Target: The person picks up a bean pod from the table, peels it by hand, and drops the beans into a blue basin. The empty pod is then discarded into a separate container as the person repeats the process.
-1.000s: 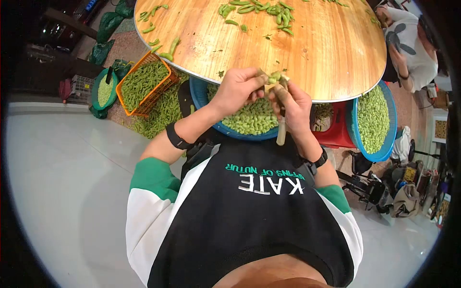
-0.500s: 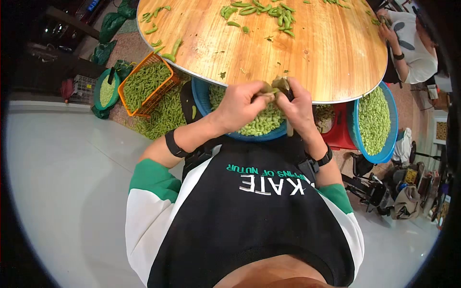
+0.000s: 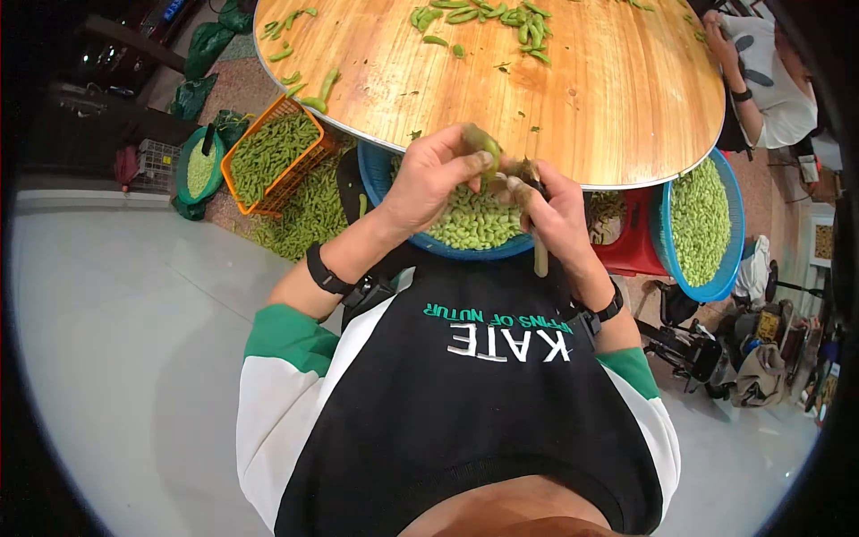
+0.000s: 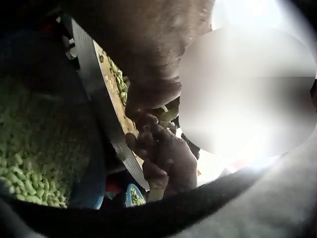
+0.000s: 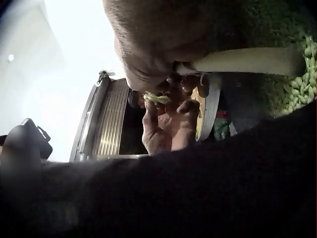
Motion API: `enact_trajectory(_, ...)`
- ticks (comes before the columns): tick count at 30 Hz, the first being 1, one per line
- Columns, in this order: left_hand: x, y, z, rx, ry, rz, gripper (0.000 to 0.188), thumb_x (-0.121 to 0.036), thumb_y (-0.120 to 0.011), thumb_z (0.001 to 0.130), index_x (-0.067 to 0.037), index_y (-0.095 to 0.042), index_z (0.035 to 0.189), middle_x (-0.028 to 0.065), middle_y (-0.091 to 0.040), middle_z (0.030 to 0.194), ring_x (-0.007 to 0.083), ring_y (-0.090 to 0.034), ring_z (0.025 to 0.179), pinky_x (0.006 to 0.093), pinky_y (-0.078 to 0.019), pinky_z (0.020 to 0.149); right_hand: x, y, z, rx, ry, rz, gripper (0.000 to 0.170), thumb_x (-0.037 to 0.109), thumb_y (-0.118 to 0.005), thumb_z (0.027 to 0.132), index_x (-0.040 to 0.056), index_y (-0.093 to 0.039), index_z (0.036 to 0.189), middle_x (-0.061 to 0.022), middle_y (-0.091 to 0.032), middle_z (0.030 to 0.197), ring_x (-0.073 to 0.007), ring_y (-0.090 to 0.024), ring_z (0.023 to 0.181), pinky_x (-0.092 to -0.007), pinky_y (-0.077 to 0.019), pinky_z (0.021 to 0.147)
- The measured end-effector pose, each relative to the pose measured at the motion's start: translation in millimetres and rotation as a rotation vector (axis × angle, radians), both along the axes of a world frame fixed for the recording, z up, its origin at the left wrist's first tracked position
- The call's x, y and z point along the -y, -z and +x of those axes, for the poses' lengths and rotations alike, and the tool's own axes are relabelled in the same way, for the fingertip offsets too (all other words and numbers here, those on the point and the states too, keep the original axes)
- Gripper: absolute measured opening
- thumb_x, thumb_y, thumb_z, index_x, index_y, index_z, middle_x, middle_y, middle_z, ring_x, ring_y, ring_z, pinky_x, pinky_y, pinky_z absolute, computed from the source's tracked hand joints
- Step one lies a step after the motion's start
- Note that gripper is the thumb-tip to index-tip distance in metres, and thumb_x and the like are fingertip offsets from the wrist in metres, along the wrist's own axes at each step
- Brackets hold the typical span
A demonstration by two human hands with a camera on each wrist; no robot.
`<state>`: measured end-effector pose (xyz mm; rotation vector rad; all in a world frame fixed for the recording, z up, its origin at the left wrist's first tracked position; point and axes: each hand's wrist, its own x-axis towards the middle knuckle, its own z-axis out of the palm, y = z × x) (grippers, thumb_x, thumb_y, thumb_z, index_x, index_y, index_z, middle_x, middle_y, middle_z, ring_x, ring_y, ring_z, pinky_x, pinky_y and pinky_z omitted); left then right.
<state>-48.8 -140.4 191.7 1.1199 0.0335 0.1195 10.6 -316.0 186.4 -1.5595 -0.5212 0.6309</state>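
Observation:
Over the table's near edge, the left hand (image 3: 429, 183) pinches a green pod (image 3: 484, 145) between thumb and fingers. Close on its right, the right hand (image 3: 562, 215) curls round a tool whose pale handle (image 3: 540, 258) sticks out below the palm; the tool's working end is hidden. The fingertips of both hands nearly meet. Shelled green beans (image 3: 474, 222) fill a blue basket (image 3: 370, 170) below them. In the right wrist view the pale handle (image 5: 242, 61) crosses under the right hand (image 5: 158, 44), beside the left hand (image 5: 168, 130) with a bit of pod.
Loose pods (image 3: 528, 29) lie on the round wooden table (image 3: 617, 98). An orange crate (image 3: 300, 166) of pods stands at left, near a small green basin (image 3: 215, 179). At right are a red stool (image 3: 633, 234), another blue basket (image 3: 734, 210) and a person (image 3: 769, 80).
The hands were close together half a second ago; now the left has drawn slightly left and up, with the pod upright in its fingers. The right still grips the tool. The other person's arm has shifted.

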Motion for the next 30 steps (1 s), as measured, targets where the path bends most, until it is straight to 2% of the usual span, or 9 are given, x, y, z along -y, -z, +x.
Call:
enact_trajectory(5, -8, 7, -2, -0.107, 0.071, -0.034, 0.009, -0.009, -0.058, 0.090, -0.001, -0.061, 0.093, 0.0011, -0.061, 0.080, 0.0057, -0.054, 0.066, 0.0198, -0.0420, 0.059, -1, -11, -6, 0.003, -0.023, 0.043, 0.035, 0.014, -0.049, 0.095, 0.0014, -0.048, 0.127, -0.0014, -0.059, 0.075, -0.0052, -0.050, 0.054, -0.0194, -0.0391, 0.043)
enact_trajectory(7, -7, 11, -4, -0.090, 0.104, 0.010, 0.009, -0.009, -0.058, 0.090, -0.001, -0.062, 0.092, -0.0002, -0.060, 0.078, 0.0055, -0.053, 0.064, 0.0196, -0.0416, 0.058, 0, -10, -6, -0.221, -0.085, 0.172, 0.038, 0.017, -0.046, 0.097, 0.0020, -0.043, 0.132, -0.0023, -0.056, 0.078, -0.0057, -0.048, 0.053, -0.0190, -0.0376, 0.042)
enact_trajectory(11, -6, 16, -2, -0.112, 0.106, 0.039, 0.012, -0.010, -0.059, 0.090, 0.000, -0.061, 0.096, 0.0012, -0.059, 0.079, 0.0065, -0.050, 0.064, 0.0204, -0.0392, 0.058, -2, -2, -9, -0.316, -0.104, 0.222, 0.038, 0.020, -0.044, 0.098, 0.0013, -0.044, 0.131, -0.0035, -0.055, 0.079, -0.0065, -0.047, 0.052, -0.0189, -0.0360, 0.040)
enact_trajectory(13, -5, 19, -1, -0.080, 0.097, 0.094, 0.011, -0.008, -0.060, 0.089, 0.000, -0.061, 0.096, 0.0003, -0.060, 0.079, 0.0056, -0.050, 0.065, 0.0193, -0.0383, 0.057, -1, 2, -7, -0.400, -0.110, 0.340, 0.036, 0.018, -0.044, 0.098, 0.0009, -0.044, 0.130, -0.0041, -0.055, 0.078, -0.0070, -0.047, 0.052, -0.0190, -0.0355, 0.039)
enact_trajectory(16, -2, 13, 0, -0.095, 0.067, 0.095, 0.011, -0.007, -0.060, 0.089, 0.001, -0.061, 0.096, 0.0005, -0.060, 0.081, 0.0054, -0.052, 0.068, 0.0193, -0.0405, 0.059, -2, 3, -9, -0.447, -0.107, 0.363, 0.036, 0.018, -0.044, 0.098, 0.0005, -0.045, 0.129, -0.0041, -0.056, 0.077, -0.0073, -0.047, 0.053, -0.0189, -0.0352, 0.039)
enact_trajectory(19, 0, 13, 0, -0.040, 0.036, 0.195, 0.012, -0.007, -0.060, 0.089, 0.002, -0.061, 0.096, 0.0010, -0.061, 0.082, 0.0056, -0.054, 0.071, 0.0198, -0.0431, 0.062, -1, 3, -9, -0.414, -0.111, 0.370, 0.036, 0.018, -0.045, 0.098, 0.0007, -0.045, 0.130, -0.0042, -0.056, 0.077, -0.0075, -0.047, 0.052, -0.0189, -0.0353, 0.039)
enact_trajectory(26, -2, 18, 0, -0.004, 0.035, 0.179, 0.011, -0.005, -0.059, 0.089, 0.003, -0.061, 0.096, 0.0019, -0.062, 0.083, 0.0063, -0.054, 0.071, 0.0205, -0.0443, 0.064, -1, 8, -8, -0.275, -0.076, 0.302, 0.035, 0.015, -0.048, 0.097, 0.0012, -0.049, 0.129, -0.0022, -0.058, 0.074, -0.0048, -0.046, 0.049, -0.0175, -0.0345, 0.040)
enact_trajectory(28, -6, 23, 3, -0.055, 0.124, -0.013, 0.011, -0.005, -0.060, 0.088, 0.002, -0.060, 0.097, 0.0019, -0.061, 0.083, 0.0071, -0.053, 0.068, 0.0208, -0.0437, 0.063, -2, 11, -7, -0.204, -0.018, 0.260, 0.033, 0.012, -0.049, 0.096, 0.0007, -0.051, 0.127, -0.0016, -0.059, 0.073, -0.0033, -0.045, 0.049, -0.0172, -0.0337, 0.041)
enact_trajectory(30, -4, 23, 3, -0.083, 0.153, -0.051, 0.012, -0.005, -0.060, 0.088, 0.001, -0.060, 0.097, 0.0018, -0.061, 0.083, 0.0074, -0.053, 0.068, 0.0209, -0.0433, 0.062, 0, 15, -4, -0.182, -0.035, 0.243, 0.032, 0.012, -0.050, 0.095, 0.0004, -0.052, 0.126, -0.0017, -0.059, 0.073, -0.0032, -0.045, 0.049, -0.0173, -0.0337, 0.041)
